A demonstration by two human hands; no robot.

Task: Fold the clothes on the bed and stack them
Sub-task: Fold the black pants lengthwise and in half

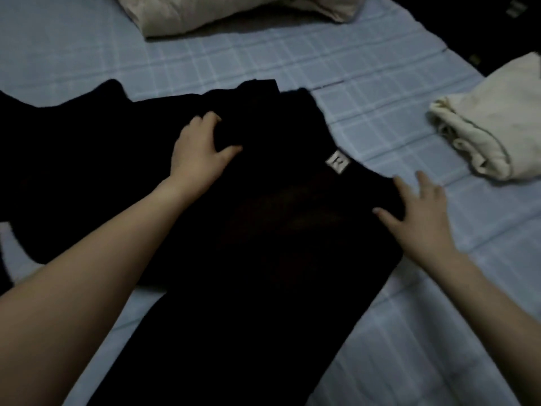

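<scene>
A black garment [263, 230] lies spread across the middle of the bed, with a small white label [337, 162] near its right edge. My left hand [199, 148] rests on its upper part, fingers curled into a fold of the cloth. My right hand [418, 212] lies flat with spread fingers at the garment's right edge, partly on the sheet. A folded cream garment [491, 133] sits at the right of the bed.
The bed is covered by a light blue checked sheet [292, 60]. A cream pillow or bundle [228, 13] lies at the far edge. The bed's right edge runs diagonally at the upper right, with dark floor beyond.
</scene>
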